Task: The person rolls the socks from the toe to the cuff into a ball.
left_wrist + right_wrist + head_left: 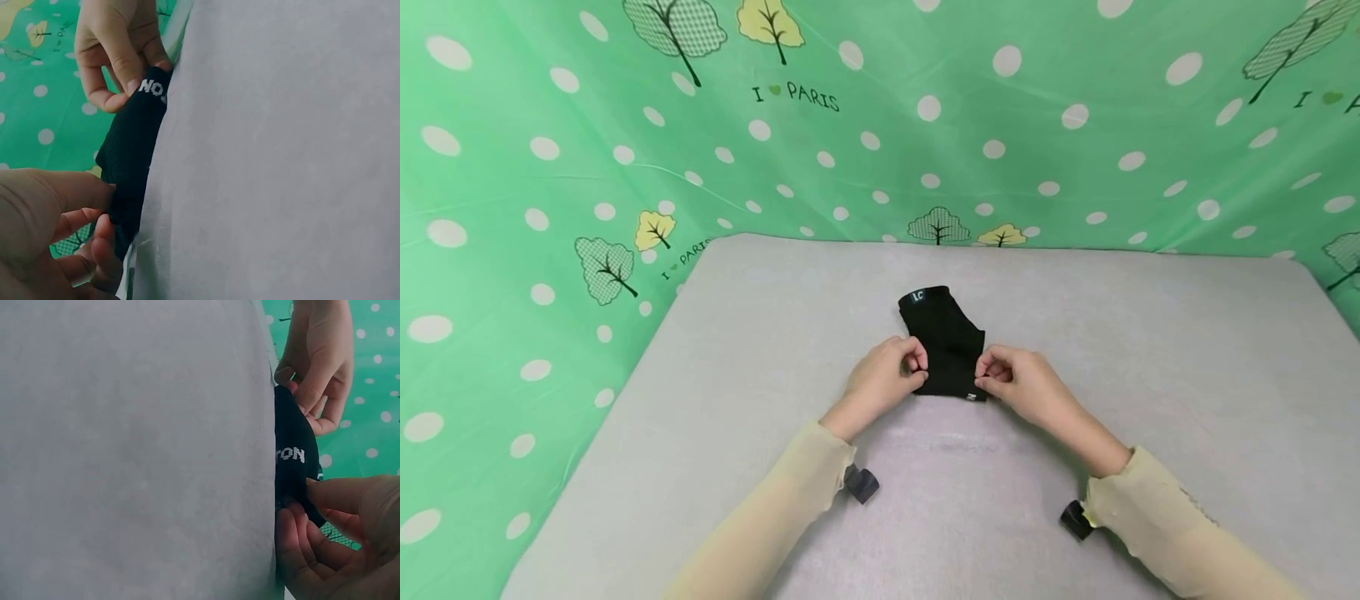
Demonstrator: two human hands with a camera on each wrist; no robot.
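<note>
A black knitted ankle brace [951,354] lies bent on the grey table, its upper opening marked with white letters. At its left edge my left hand [887,375] pinches the fabric between thumb and fingers. My right hand [1018,379] grips the opposite edge near the lower opening in the same way. White lettering on the lower band of the brace [134,134] shows in the left wrist view, and the right wrist view has part of the same letters on the brace [292,450]. The fingertips cover parts of both edges.
The grey table [737,350] spreads out around the brace on all sides. A green cloth [850,125] with white dots and printed trees hangs behind and to the left. Small black devices sit at both sleeve cuffs, one at the left cuff [861,483].
</note>
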